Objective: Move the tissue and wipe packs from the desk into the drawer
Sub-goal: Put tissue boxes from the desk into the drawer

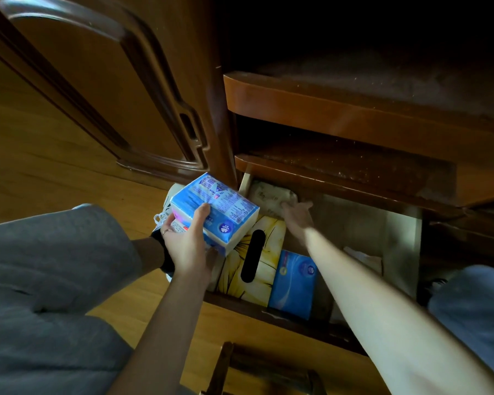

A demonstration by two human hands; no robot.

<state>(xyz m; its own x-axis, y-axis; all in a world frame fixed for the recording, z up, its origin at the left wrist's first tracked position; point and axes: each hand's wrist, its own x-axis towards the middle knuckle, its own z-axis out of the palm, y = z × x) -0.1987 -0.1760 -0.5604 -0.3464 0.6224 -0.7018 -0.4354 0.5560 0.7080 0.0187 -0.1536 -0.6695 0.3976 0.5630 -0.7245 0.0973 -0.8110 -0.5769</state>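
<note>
My left hand [187,240] grips a blue and white tissue pack [214,208], with a second pack partly hidden under it, just above the left front of the open drawer [402,243]. My right hand [297,216] reaches deep into the drawer and rests on a pale, greyish pack [270,195] at the back left corner, under the shelf edge. Whether its fingers close around that pack is unclear. Inside the drawer lie a yellow flowered tissue box [268,263] with a dark slot and a blue tissue pack [294,283] standing beside it.
A dusty wooden shelf [340,169] overhangs the drawer's back. A cabinet door [111,89] stands to the left. My knees in grey trousers [54,266] flank the drawer on a wooden floor. A white shoe [161,218] shows behind the held packs. A wooden stool top [257,372] sits near the bottom edge.
</note>
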